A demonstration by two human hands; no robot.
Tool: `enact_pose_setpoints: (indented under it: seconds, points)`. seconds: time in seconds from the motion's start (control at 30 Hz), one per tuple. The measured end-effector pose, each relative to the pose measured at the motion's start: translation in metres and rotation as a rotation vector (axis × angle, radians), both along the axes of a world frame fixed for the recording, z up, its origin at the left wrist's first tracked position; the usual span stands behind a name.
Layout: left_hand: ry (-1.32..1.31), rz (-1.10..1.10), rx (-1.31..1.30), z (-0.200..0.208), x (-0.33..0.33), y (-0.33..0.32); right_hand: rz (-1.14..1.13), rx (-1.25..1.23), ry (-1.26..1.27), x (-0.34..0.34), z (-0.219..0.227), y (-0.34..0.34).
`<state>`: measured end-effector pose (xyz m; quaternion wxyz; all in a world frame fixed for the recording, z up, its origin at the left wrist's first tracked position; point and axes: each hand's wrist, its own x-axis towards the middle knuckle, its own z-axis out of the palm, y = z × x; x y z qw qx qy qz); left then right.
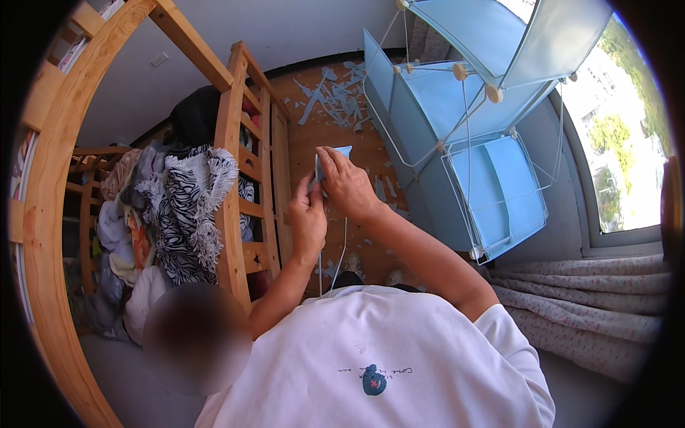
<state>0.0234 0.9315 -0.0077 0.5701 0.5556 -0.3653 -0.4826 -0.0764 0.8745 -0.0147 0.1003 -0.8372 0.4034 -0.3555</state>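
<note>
In front of my chest, my left hand [310,217] and my right hand [348,184] are close together, fingers pinched around a light-blue sheet piece [345,151]. Its corner sticks out beyond my right fingers, and a narrow strip shows between the hands; my fingers hide most of it. Below them hang a thin white rod [320,269] and a curved thin white strand [344,246]. Whether these join the sheet piece cannot be made out. To the right stands a light-blue panel rack [457,135] with white wire frames and round pale connectors, apart from both hands.
Light-blue scraps [334,100] litter the wooden floor [303,132]. On the left is a wooden bunk bed [230,135] with a zebra-patterned blanket [189,200] and piled clothes. A bright window [621,135] and a patterned curtain [578,299] are on the right. A blurred round patch covers the lower left.
</note>
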Motion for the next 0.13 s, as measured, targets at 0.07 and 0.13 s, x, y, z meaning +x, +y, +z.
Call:
enact_pose_setpoints:
  seconds: [0.07, 0.13]
  points:
    - [-0.031, 0.030, -0.012, -0.0002, -0.0016, 0.0003, 0.012, 0.013, 0.031, -0.0020, 0.0032, 0.0001]
    - [-0.047, 0.043, -0.019, 0.0005, -0.0035, 0.0001, -0.030, -0.002, 0.065, -0.0010, 0.0014, -0.0016]
